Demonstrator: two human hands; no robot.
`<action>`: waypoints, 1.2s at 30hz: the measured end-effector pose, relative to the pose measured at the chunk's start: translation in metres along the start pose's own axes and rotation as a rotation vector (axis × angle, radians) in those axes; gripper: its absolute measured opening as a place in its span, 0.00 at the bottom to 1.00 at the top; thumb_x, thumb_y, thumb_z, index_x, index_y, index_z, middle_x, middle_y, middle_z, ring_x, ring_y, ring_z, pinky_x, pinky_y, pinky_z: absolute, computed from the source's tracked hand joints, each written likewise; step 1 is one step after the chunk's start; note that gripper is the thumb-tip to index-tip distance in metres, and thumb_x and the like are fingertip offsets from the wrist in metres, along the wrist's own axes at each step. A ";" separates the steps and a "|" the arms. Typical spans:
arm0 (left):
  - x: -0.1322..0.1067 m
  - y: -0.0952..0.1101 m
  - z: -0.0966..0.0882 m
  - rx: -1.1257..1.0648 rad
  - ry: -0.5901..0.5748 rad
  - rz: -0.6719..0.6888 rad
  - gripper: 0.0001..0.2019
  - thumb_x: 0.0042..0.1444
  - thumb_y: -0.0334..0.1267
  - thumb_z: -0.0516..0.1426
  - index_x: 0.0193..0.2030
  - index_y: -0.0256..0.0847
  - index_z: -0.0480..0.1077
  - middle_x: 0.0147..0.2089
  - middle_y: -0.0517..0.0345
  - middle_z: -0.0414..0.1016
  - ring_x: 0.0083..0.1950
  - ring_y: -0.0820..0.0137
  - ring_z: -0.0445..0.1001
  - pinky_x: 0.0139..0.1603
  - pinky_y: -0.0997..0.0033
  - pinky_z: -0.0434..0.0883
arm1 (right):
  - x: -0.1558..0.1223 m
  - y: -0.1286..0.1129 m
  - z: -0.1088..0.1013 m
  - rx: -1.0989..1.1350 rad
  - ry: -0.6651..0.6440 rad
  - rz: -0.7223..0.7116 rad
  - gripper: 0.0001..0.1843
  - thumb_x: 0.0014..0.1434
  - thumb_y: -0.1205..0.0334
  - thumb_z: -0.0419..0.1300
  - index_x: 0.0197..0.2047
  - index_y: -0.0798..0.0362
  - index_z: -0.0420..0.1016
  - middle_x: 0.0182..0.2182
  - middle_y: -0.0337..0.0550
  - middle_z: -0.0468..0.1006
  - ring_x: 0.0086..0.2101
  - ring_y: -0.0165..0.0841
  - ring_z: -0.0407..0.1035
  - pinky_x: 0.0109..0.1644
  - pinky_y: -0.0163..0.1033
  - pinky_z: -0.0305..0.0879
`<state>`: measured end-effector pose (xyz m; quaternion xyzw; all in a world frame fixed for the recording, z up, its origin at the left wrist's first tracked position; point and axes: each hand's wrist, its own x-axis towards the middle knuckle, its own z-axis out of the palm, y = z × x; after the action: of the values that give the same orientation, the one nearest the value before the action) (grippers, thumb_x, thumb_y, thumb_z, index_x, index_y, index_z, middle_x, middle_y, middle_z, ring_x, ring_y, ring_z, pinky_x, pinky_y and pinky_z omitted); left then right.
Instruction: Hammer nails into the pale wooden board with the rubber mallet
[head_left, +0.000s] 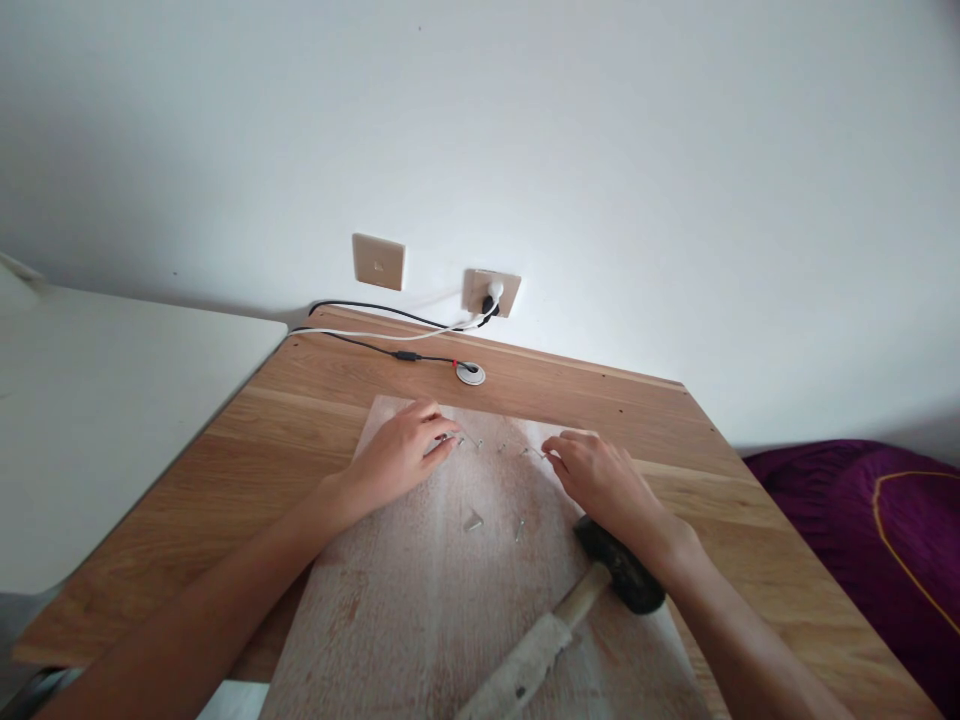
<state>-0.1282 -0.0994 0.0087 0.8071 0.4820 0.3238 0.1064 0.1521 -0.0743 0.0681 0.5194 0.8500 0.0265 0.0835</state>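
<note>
A pale, worn wooden board [420,600] lies under both hands. Near its far edge, small metal nails [501,447] show in a short row between my hands; whether they stand or lie is too small to tell. My left hand [401,450] is at the row's left end, fingers pinched around something thin. My right hand [600,475] pinches at the right end, where a thin wire-like line meets the fingertips. Closer to me lie a small metal piece [472,521] and another nail [519,530]. A hammer [581,595] rests on the board, its black head beneath my right forearm.
The board sits on a wooden desk [262,440] against a white wall. Cables [375,333] run along the back to a wall socket [510,292] and a round cable hole [471,374]. A white surface [135,400] adjoins at left; purple fabric [840,520] lies at right.
</note>
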 end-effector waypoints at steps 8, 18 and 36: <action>0.000 -0.002 -0.006 0.060 0.001 -0.003 0.05 0.64 0.33 0.57 0.41 0.42 0.76 0.41 0.56 0.72 0.45 0.65 0.74 0.48 0.63 0.72 | -0.005 0.005 0.002 0.017 0.021 -0.043 0.17 0.70 0.68 0.51 0.50 0.50 0.81 0.41 0.49 0.83 0.41 0.37 0.79 0.38 0.34 0.65; 0.000 -0.009 -0.011 0.131 -0.033 0.107 0.08 0.68 0.33 0.56 0.40 0.40 0.76 0.41 0.54 0.75 0.45 0.64 0.73 0.50 0.62 0.69 | -0.004 0.008 0.000 0.076 0.068 -0.074 0.17 0.70 0.69 0.51 0.49 0.50 0.81 0.41 0.48 0.84 0.41 0.37 0.79 0.40 0.34 0.65; 0.000 -0.010 -0.007 0.119 0.006 0.130 0.05 0.65 0.32 0.58 0.39 0.40 0.76 0.41 0.53 0.75 0.44 0.64 0.73 0.48 0.62 0.68 | -0.043 -0.033 -0.022 0.476 -0.184 -0.366 0.16 0.74 0.54 0.54 0.41 0.50 0.80 0.34 0.39 0.83 0.33 0.32 0.75 0.37 0.35 0.61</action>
<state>-0.1403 -0.0956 0.0092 0.8406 0.4475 0.3032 0.0358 0.1380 -0.1265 0.0906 0.3630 0.9006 -0.2358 0.0392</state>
